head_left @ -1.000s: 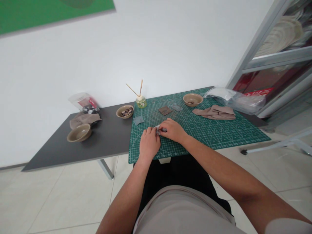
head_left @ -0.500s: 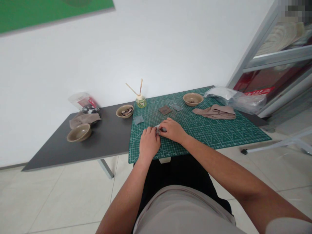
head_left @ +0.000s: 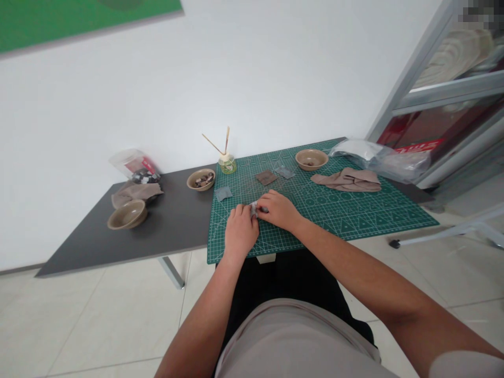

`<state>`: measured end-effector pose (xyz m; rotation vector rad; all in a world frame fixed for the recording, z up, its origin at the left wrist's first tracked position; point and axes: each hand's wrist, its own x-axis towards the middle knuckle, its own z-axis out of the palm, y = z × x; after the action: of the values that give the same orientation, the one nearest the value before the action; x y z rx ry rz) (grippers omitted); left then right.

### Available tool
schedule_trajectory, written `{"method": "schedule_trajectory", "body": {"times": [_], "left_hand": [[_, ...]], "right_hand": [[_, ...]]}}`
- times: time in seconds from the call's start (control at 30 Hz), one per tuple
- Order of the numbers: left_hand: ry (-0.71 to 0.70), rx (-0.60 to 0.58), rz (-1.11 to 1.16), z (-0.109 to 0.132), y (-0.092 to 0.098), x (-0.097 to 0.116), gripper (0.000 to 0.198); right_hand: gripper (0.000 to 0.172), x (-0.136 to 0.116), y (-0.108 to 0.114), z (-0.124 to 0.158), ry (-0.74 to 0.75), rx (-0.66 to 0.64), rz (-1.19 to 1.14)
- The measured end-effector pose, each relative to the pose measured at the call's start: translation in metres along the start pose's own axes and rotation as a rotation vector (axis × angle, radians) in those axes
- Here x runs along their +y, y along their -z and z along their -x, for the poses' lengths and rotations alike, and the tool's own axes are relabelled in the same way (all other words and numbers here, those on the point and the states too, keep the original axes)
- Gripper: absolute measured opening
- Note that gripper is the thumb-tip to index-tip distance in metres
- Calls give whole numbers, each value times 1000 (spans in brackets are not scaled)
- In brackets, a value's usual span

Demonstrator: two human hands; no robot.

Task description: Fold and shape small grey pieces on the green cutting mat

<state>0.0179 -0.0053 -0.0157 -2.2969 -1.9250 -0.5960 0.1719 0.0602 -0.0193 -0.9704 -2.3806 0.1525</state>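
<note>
Both hands meet over a small grey sheet (head_left: 254,209), which looks like sandpaper, on the green cutting mat (head_left: 334,210). My left hand (head_left: 241,228) has its fingers bent down on the sheet's left side, holding it against the mat. My right hand (head_left: 279,211) is closed in a pinch over the sheet; whatever sits between its fingertips is hidden. Beyond the hands lie a blue-grey square (head_left: 224,193), a brown square (head_left: 266,177) and a paler grey square (head_left: 284,171), all flat on the mat.
A bowl of small dark and light pieces (head_left: 201,180) stands left of the mat, near a glass jar with two sticks (head_left: 227,164). Another bowl (head_left: 311,159) and a crumpled cloth (head_left: 348,180) are at right. Farther left are a bowl (head_left: 128,214), a cloth (head_left: 137,193) and a plastic bag (head_left: 136,164).
The hands have shifted only slightly over the grey sheet, with a bit more of it showing between them. Everything else stays where it was.
</note>
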Motion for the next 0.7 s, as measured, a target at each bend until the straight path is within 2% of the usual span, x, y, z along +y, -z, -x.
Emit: {"method": "schedule_trajectory", "body": {"times": [0.1,0.23,0.53,0.7], "left_hand": [[-1,5,0,0,-1,0,20],[-3,1,-7,0,-1,0,22],[3,4,5,0,1,0,23],[5,-3,7,0,1,1,22]], "right_hand": [[13,1,0,1,38,-1,-25],[8,3,-1,-1,131,-68,-117],[11,2,-1,1,-20,20,-12],[9,2,1,0,84,-59,-109]]}}
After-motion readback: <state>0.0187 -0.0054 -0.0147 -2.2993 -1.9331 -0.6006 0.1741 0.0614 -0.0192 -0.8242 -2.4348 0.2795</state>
